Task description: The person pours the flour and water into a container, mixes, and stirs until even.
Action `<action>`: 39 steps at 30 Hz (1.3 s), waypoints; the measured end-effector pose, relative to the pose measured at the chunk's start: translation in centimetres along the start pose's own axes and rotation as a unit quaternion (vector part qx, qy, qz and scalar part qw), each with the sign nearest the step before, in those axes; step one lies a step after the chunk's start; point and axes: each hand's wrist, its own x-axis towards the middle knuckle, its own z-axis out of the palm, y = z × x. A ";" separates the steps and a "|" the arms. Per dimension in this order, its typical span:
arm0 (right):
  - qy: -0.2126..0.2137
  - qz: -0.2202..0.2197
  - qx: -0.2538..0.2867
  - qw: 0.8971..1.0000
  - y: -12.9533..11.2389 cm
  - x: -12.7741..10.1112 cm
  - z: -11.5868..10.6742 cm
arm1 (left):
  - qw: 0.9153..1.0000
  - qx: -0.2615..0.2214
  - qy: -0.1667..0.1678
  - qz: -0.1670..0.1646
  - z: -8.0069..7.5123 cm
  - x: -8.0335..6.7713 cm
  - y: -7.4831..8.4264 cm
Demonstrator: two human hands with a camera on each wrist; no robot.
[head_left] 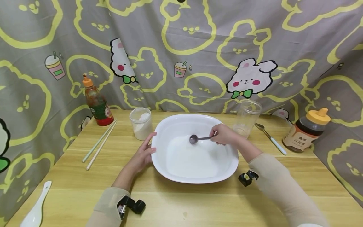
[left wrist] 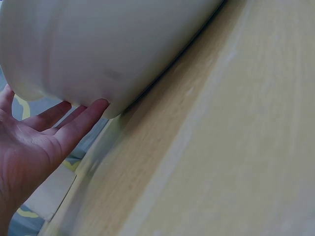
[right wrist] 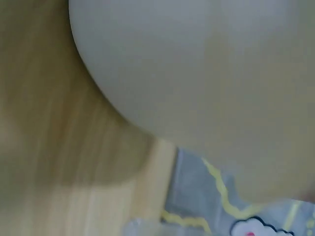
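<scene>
Head view, left to right: one white ceramic spoon (head_left: 35, 209), one sauce bottle (head_left: 97, 102), two chopsticks (head_left: 100, 143), one powder jar (head_left: 141, 123). Your left hand (head_left: 141, 156) lies flat, fingers straight, against the white bowl's (head_left: 170, 126) left wall. Your right hand (head_left: 224, 134) pinches the one small metal spoon (head_left: 198, 138), its scoop over the bowl's middle. Beyond: one clear jar (head_left: 247, 118), one blue-handled spoon (head_left: 270, 138), one honey bottle (head_left: 307, 130).

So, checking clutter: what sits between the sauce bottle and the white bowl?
In the head view, a powder jar stands between sauce bottle and white bowl.
</scene>
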 end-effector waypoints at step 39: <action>-0.013 0.019 0.037 0.999 -0.2 1.1 1.6 | 1.000 -0.001 0.001 0.002 0.1 0.1 0.1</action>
